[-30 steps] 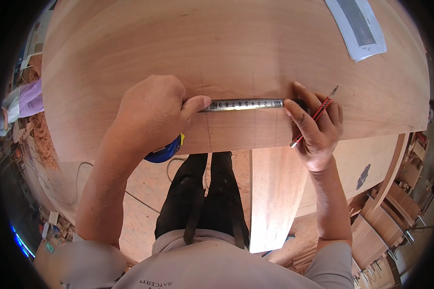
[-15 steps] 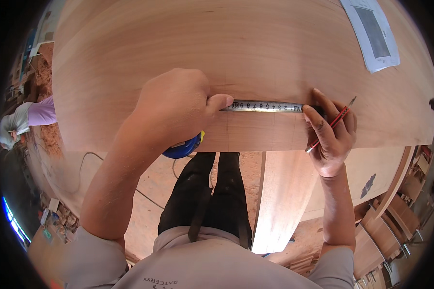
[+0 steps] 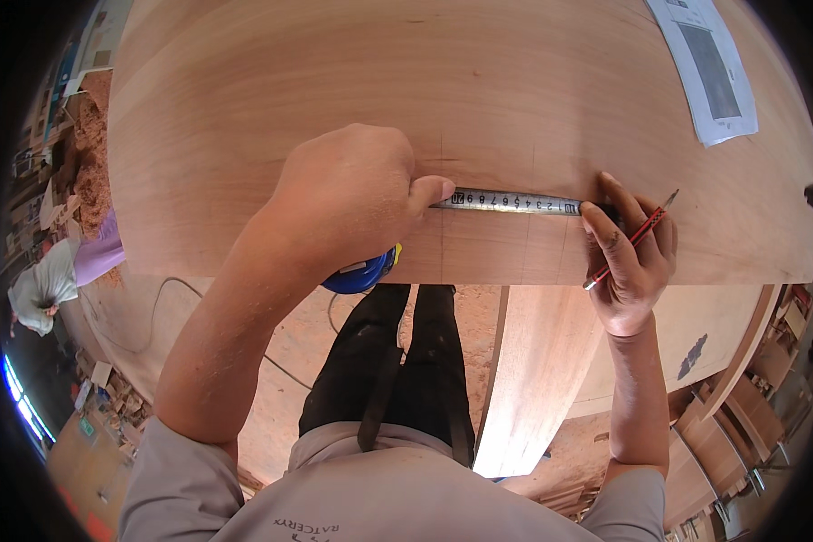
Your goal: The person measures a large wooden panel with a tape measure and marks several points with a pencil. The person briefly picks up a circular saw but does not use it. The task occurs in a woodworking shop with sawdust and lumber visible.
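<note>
A tape measure's metal blade (image 3: pixel 515 202) lies stretched across a large wooden panel (image 3: pixel 334 81), near its near edge. My left hand (image 3: pixel 357 181) is closed on the tape measure, with the thumb resting on the blade. Below that wrist shows the blue case (image 3: pixel 359 276) with a yellow part; the rest of it is hidden by my hand and forearm. My right hand (image 3: pixel 630 271) pinches the blade's other end. A red and black pencil (image 3: pixel 649 226) is also held between its fingers, point up and to the right. Faint pencil lines cross the panel around the blade.
A printed paper sheet (image 3: pixel 709 72) lies at the panel's far right. Under the near edge stands a pale board (image 3: pixel 542 379). Wooden pieces (image 3: pixel 732 425) are stacked at lower right. A cable (image 3: pixel 176 282) runs over the floor, and another person (image 3: pixel 50 285) is at far left.
The whole view has shifted slightly, so panel, hands and tape sit a little further right. Both hands keep their hold on the tape. The person at far left has moved lower in the picture.
</note>
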The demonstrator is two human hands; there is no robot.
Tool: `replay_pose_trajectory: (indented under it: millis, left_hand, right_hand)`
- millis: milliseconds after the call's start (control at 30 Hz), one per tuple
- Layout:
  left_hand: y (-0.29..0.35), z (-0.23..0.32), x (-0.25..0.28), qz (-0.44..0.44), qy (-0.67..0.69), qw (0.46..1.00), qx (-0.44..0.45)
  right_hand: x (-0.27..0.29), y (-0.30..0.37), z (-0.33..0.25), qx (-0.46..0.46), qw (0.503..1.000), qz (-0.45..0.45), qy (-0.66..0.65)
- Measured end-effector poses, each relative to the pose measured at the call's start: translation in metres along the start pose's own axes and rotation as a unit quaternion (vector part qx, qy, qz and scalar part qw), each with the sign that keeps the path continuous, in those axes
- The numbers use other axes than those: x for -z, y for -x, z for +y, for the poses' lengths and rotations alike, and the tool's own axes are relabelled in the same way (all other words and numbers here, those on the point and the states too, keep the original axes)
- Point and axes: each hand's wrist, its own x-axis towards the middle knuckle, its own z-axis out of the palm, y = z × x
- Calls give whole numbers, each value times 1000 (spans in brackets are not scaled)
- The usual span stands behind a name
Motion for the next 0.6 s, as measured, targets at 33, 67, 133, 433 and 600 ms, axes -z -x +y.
replay_pose_trajectory:
  millis: [33, 67, 133, 433, 600]
  left_hand:
    - [0, 1, 0, -3, 2, 1000, 9]
    - [0, 0, -1, -1, 0, 1000, 5]
    - [-1, -2, -3, 1, -5, 1000, -5]
    - [-4, -1, -1, 13, 2, 999, -46]
    - [-3, 6, 1, 1, -3, 1000, -16]
  right_hand:
    - [0, 1, 0, 0, 1000, 4, -3]
    - [-2, 2, 1, 0, 1000, 8, -6]
    - [-3, 3, 2, 0, 1000, 13, -7]
    - [-3, 3, 5, 5, 1000, 10, 1]
    - [-5, 5, 7, 5, 1000, 18, 9]
